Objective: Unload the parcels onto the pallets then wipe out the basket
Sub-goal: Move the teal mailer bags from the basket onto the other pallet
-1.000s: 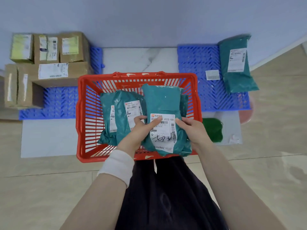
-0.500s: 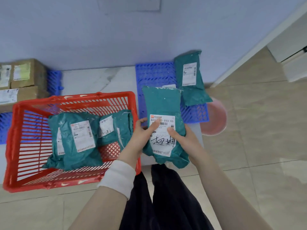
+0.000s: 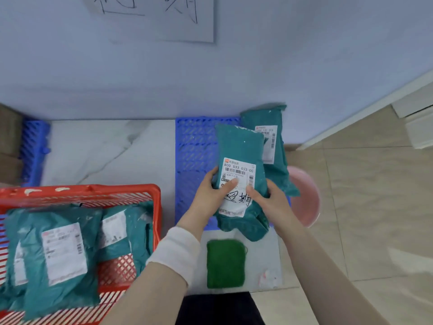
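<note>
I hold a teal parcel [image 3: 241, 148] with a white label over the right blue pallet [image 3: 194, 156]. My left hand [image 3: 210, 193] grips its left edge and my right hand [image 3: 269, 202] its right edge, thumbs on the label. Another teal parcel [image 3: 276, 141] lies on the pallet's far right, partly behind the held one. The red basket [image 3: 93, 195] stands at lower left with two teal parcels inside, a large one [image 3: 54, 259] and a smaller one [image 3: 124, 233]. A folded green cloth [image 3: 226, 263] lies on the floor slab below the held parcel.
A second blue pallet [image 3: 35, 148] with brown cardboard boxes [image 3: 9, 141] sits at the far left. A pink basin [image 3: 304, 195] stands right of the right pallet. A paper sign [image 3: 164, 17] hangs on the wall. A white skirting runs along the right.
Both hands have carried the labelled parcel out of the basket and rightward over the right pallet. The view has swung right, so the basket now sits at lower left.
</note>
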Available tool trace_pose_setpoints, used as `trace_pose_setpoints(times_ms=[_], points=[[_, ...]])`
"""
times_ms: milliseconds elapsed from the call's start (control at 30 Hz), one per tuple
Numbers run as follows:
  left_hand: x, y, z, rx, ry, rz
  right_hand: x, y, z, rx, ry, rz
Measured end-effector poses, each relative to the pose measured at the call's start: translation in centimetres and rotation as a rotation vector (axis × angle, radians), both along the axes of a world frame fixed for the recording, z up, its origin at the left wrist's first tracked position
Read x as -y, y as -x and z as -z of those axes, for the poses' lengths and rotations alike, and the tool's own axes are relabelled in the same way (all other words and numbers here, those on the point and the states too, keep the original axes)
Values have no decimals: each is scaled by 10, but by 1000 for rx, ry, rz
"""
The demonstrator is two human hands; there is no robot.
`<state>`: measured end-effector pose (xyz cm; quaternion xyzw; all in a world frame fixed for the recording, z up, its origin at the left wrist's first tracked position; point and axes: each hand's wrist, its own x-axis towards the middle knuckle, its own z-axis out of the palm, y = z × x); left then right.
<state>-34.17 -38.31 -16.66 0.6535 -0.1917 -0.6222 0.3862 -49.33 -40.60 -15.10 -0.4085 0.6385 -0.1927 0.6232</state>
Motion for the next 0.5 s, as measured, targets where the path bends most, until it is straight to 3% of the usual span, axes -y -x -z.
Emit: trace_pose_setpoints(times_ms=[267, 500], points=[[120, 4, 99, 117, -18, -10, 135, -18, 96, -296, 225, -145], [137, 9, 146, 128, -73, -63, 144, -29, 156, -421, 330, -185]])
